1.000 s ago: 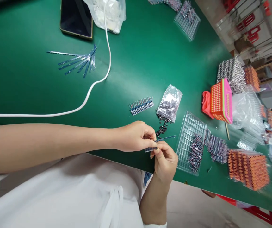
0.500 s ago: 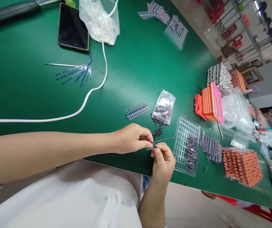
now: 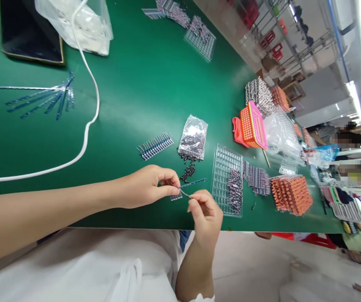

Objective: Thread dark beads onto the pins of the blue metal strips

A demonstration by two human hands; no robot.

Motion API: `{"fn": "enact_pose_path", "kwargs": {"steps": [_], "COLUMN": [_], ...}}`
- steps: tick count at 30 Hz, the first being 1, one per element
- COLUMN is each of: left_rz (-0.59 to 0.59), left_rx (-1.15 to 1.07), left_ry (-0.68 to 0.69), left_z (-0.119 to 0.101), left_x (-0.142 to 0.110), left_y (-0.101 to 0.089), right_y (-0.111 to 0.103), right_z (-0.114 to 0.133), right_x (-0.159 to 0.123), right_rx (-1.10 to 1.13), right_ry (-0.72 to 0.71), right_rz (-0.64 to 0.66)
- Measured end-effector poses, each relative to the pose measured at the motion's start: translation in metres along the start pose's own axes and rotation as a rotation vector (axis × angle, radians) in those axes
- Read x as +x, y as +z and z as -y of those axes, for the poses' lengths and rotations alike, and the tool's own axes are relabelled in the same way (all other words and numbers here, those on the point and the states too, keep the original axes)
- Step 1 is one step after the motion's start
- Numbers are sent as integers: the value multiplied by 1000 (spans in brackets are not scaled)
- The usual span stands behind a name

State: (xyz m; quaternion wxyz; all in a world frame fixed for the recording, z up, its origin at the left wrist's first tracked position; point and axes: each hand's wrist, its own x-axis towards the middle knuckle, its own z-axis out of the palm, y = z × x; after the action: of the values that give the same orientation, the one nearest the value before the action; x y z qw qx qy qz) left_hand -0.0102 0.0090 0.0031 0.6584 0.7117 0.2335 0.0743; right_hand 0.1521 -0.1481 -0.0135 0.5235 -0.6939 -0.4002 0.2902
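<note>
My left hand point(image 3: 163, 184) pinches a narrow blue strip point(image 3: 196, 182) whose far end sticks out to the right. A short piece with a row of small parts point(image 3: 176, 196) shows under its fingertips. Between the thumb and finger of my right hand point(image 3: 206, 213) is the end of a thin wire point(image 3: 185, 193), which runs to the left fingertips. What the left fingers cover is hidden. Just beyond the hands lie small dark beads point(image 3: 188, 171), spilled from a clear plastic bag point(image 3: 193, 136). A blue strip with many wire leads point(image 3: 155, 147) rests nearby.
A clear compartment tray point(image 3: 221, 178) partly filled with small wired parts stands right of the hands. Past it are a bundle of strips point(image 3: 257, 179) and an orange stack point(image 3: 292, 195). A white cable point(image 3: 87, 130) crosses the left side, near fanned blue strips point(image 3: 46, 100).
My right hand has drawn away from the left, and a thin wire now shows between them. The camera view has shifted, so the table things appear further left.
</note>
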Motion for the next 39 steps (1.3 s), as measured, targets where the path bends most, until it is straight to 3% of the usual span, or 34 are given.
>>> {"fn": "enact_pose_path", "kwargs": {"steps": [4, 6, 10, 13, 16, 20, 24, 26, 32, 39], "left_rz": [-79, -99, -145, -196, -237, -250, -254, -256, -261, -238], "left_rx": [-90, -110, -147, -181, -201, -203, -218, -219, -226, -184], "left_ry": [-49, -66, -81, -85, -87, -101, -90, -89, -89, -99], "left_z": [2, 3, 5, 8, 10, 12, 12, 12, 12, 10], "left_x": [2, 3, 6, 9, 11, 13, 14, 14, 14, 13], "left_y": [0, 0, 0, -2, -5, -6, -5, -5, -7, -6], "right_y": [-59, -95, -149, -158, -141, -87, -29, -11, -5, -1], "right_z": [-1, -7, -22, -33, -37, -29, -23, -23, -21, -16], "right_x": [9, 21, 51, 64, 59, 34, 17, 17, 28, 38], "right_rx": [-514, -752, -1024, -1067, -1080, -1036, -814, -757, -764, -866], "right_ry": [-150, -192, -257, -282, -312, -384, -400, -369, -243, -273], "right_rz": [-358, -457, -407, -367, -390, -351, -22, 32, 36, 97]}}
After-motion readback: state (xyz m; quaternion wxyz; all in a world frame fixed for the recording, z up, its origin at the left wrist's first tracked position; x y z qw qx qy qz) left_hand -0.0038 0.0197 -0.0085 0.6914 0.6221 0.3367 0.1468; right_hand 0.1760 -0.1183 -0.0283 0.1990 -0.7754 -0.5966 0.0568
